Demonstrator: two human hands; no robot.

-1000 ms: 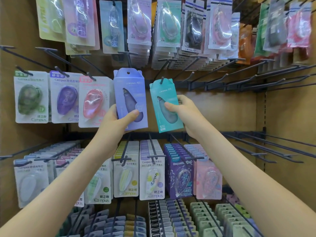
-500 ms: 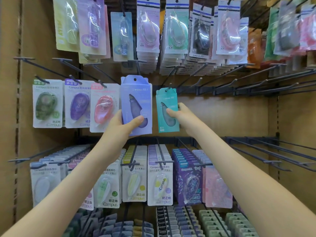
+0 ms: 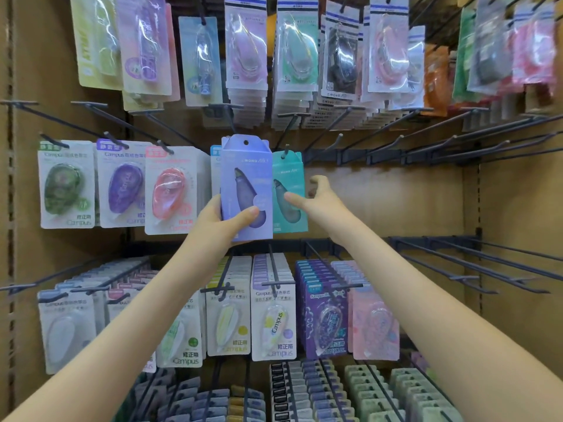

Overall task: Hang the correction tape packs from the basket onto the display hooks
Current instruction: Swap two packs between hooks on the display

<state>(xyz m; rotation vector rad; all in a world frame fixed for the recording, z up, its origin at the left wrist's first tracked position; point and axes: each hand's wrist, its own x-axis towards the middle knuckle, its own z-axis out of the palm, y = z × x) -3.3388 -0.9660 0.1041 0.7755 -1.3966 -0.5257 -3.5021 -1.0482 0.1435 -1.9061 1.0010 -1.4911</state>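
Note:
My left hand grips a lavender correction tape pack by its lower part, thumb across the front, holding it upright before the middle row of hooks. To its right a teal pack hangs on a hook through its top hole. My right hand is beside the teal pack with loosely spread fingers, thumb tip near the pack's front, holding nothing. The basket is out of view.
Campus packs in green, purple and pink hang left of my hands. Several bare hooks jut out to the right. Full rows of packs hang above and below.
The teal pack went further onto its hook and my right hand let go of it, fingers spreading. My left hand kept the lavender pack, now closer to the teal one.

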